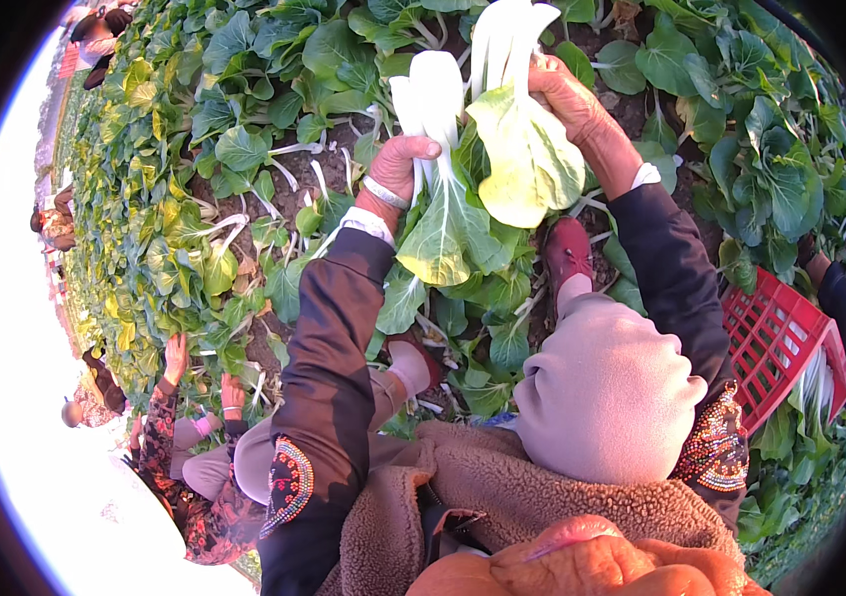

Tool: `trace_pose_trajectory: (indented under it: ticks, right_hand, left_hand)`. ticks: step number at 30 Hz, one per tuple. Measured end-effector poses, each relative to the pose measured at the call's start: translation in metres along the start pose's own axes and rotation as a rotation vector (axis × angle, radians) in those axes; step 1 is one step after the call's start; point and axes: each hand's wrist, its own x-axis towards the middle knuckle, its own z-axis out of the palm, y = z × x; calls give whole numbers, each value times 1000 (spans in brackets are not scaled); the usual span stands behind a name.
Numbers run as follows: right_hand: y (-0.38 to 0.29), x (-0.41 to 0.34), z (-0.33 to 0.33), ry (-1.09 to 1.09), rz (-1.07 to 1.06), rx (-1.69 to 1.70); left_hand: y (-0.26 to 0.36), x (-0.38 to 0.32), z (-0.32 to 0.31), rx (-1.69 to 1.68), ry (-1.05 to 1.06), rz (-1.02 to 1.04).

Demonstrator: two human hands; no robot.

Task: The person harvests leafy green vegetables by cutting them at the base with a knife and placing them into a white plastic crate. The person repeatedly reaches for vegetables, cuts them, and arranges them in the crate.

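A white-stemmed leafy cabbage plant, like bok choy (pixel 449 216), is gripped around its stems by my left hand (pixel 399 170). Its thick stem end points away from me and its leaves hang towards my feet. My right hand (pixel 561 93) holds a second such cabbage (pixel 527 160) near its base, beside the first one, with a broad yellowing leaf facing me. The fingers of both hands are partly hidden behind the stems. Loose leaves and white stalks (pixel 296 147) lie on the soil under and left of my hands.
Standing cabbage plants (pixel 773 164) surround me. A red plastic crate (pixel 780 350) holding cabbages stands at the right, near a co-worker's dark sleeve (pixel 844 298). Another co-worker's hand (pixel 176 357) reaches into plants at the lower left. My red shoes (pixel 569 249) are among leaves.
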Motion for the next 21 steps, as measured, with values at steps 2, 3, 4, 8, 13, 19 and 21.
trace_pose_trajectory:
  ticks: [2,3,4,8,13,19,21]
  right_hand:
    - [17,3,-11,220,-53,97]
    - [24,6,-16,399,-57,221]
    - [27,0,-23,399,-87,206]
    - [39,3,-25,249,-50,41]
    - [35,7,-8,130,-37,67]
    - [6,-2,11,217,-55,-366]
    - [-6,-3,21,266,-79,-348]
  left_hand:
    - [-11,-5,-18,-108,-10,25]
    - [-15,-8,-27,-144,-2,41]
    - [-21,-8,-33,-196,38,66]
    - [-27,-15,-54,-186,62,-8]
    - [-35,-24,-52,-272,11,-56]
    - [-26,-32,-20,98,127,-20]
    - [-9,-35,-11,239,129,-25]
